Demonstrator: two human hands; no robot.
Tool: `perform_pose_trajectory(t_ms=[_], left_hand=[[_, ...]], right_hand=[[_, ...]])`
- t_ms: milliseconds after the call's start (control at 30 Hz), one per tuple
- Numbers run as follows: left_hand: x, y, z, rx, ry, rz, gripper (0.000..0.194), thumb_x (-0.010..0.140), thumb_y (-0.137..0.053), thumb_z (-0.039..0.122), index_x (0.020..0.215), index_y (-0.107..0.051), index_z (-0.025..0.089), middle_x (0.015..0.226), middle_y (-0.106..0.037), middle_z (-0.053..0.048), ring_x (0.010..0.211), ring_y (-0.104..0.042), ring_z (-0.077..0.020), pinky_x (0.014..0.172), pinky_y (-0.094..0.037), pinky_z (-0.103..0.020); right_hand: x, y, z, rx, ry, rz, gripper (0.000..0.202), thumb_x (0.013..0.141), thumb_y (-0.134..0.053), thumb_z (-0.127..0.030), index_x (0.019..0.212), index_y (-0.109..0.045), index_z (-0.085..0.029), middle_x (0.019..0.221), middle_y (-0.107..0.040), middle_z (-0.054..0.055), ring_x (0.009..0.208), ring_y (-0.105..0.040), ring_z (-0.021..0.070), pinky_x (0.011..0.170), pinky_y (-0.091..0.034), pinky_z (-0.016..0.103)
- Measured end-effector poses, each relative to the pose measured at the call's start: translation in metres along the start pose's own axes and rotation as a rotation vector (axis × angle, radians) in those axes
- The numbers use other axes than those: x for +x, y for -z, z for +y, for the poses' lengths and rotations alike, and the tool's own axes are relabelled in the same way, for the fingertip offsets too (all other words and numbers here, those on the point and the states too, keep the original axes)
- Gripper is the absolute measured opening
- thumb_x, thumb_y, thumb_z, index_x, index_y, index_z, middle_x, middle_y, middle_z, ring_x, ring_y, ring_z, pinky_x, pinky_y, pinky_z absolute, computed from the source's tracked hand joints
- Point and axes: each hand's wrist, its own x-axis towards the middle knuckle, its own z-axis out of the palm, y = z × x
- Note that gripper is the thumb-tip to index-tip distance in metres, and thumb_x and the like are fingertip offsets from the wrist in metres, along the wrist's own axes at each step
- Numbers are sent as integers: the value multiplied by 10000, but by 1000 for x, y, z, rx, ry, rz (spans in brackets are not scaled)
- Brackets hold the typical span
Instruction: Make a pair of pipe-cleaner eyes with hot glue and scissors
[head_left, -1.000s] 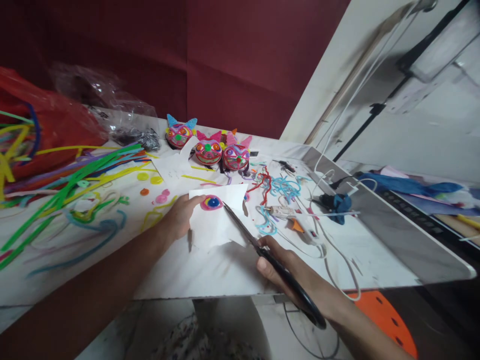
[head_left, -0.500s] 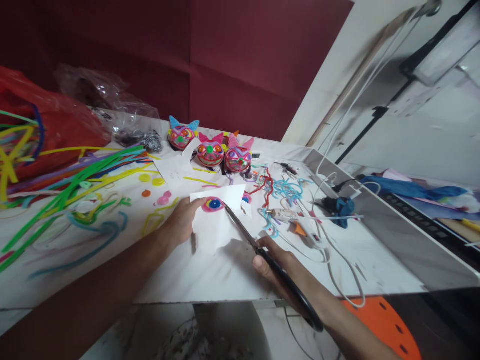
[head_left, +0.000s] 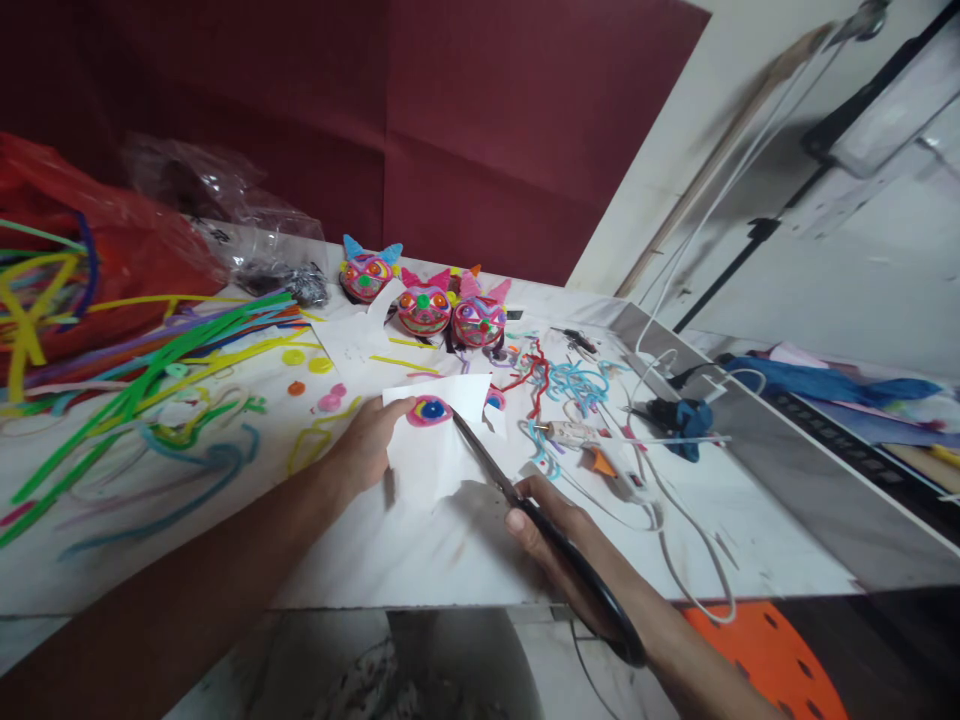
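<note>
My left hand [head_left: 373, 440] pinches the left edge of a sheet of white paper [head_left: 420, 475], held up over the table. On the paper sits an eye shape [head_left: 430, 411] in pink, yellow and blue, close to my thumb. My right hand [head_left: 559, 525] is closed round the black handles of a pair of scissors [head_left: 487, 465]. The blade tips meet the paper at the right corner of the eye shape. Another eye shape [head_left: 495, 400] shows partly behind the sheet's right side.
Several colourful cat-like heads [head_left: 424, 302] stand at the back. Pipe cleaners [head_left: 165, 375] and a red bag [head_left: 127, 230] lie left. Right of the paper are blue pipe-cleaner bits [head_left: 581, 380], a glue gun [head_left: 619, 470] and white cables [head_left: 686, 560]. A raised border [head_left: 750, 440] edges the table's right side.
The whole view has shifted very slightly. Both hands, the paper and the scissors keep almost the same position, with the blade tips still at the eye shape's right corner.
</note>
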Motion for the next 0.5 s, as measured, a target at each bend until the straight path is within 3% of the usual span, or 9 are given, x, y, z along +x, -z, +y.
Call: perform_pose_trajectory(t_ms=[167, 500], left_hand=[[-2, -1, 2, 20, 10, -10, 352, 621, -781, 309, 935, -666, 202, 783, -760, -45, 828, -744, -276, 686, -594, -334], [-5, -3, 6, 14, 24, 39, 279, 545, -794, 203, 744, -602, 229, 742, -750, -23, 865, -741, -295, 687, -599, -333]], right_hand=[[0, -1, -1, 23, -28, -1, 532, 901, -403, -768, 934, -477, -242, 618, -501, -46, 590, -474, 158, 558, -337, 285], [-1, -1, 2, 44, -6, -4, 538, 898, -387, -777, 949, -468, -247, 592, -441, -58, 568, -419, 149, 552, -298, 286]])
